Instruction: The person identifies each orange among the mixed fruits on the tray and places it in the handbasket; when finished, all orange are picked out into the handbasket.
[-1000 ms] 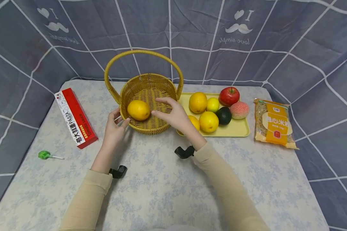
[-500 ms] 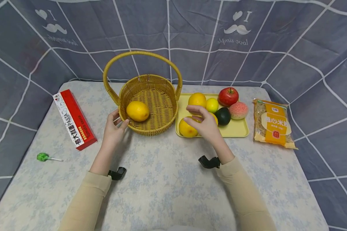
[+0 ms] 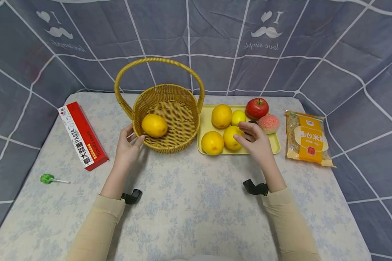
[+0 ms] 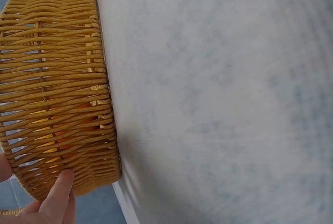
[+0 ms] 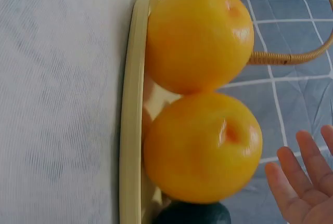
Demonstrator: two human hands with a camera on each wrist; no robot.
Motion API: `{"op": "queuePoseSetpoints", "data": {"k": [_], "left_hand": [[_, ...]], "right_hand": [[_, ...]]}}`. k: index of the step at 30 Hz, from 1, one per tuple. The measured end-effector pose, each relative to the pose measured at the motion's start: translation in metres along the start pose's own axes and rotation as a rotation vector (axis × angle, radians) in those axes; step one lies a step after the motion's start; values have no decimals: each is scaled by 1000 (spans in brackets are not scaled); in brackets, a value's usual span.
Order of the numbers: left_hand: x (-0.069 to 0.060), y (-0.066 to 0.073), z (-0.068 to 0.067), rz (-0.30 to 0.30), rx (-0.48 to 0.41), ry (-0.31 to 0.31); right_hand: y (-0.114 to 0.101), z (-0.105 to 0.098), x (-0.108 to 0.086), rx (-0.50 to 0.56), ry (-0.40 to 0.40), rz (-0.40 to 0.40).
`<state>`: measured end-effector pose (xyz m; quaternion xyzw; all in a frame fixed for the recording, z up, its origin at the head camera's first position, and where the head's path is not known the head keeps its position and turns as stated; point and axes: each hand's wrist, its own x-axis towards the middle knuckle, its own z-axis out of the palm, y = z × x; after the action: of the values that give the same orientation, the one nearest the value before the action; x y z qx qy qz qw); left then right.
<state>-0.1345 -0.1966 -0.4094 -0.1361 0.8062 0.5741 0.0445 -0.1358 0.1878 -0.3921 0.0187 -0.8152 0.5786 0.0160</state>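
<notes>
A woven basket with a tall handle holds one yellow-orange fruit. My left hand touches the basket's outer left side, and the left wrist view shows a straight finger against the weave. Over the front of the yellow tray, my right hand hovers with thumb and fingers apart, nothing between them. It partly covers a dark green fruit. Left of it are two orange-like fruits, the nearer orange beside the thumb and another orange at the tray's front left corner.
Behind these on the tray lie an orange, a small yellow-green fruit, a red apple and a pink peach-like fruit. A noodle bag lies right, a red pasta box and a green lollipop left.
My right hand has left the basket and moved right over the tray, past the front oranges to the dark green fruit. The left hand has stayed at the basket.
</notes>
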Motion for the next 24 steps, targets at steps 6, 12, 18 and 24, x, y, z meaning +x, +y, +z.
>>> {"op": "queuePoseSetpoints", "data": {"k": [6,12,18,24], "left_hand": [[0,0,0,8,-2,4],[0,-1,0,11,4,4],[0,0,0,18,12,6],[0,0,-1,17,15,7]], "right_hand": [[3,-4,0,-43,28,-2],[9,-3,0,-72,22,10],[17,0,-2,-139,34,34],[23,5,-4,-177,38,63]]}}
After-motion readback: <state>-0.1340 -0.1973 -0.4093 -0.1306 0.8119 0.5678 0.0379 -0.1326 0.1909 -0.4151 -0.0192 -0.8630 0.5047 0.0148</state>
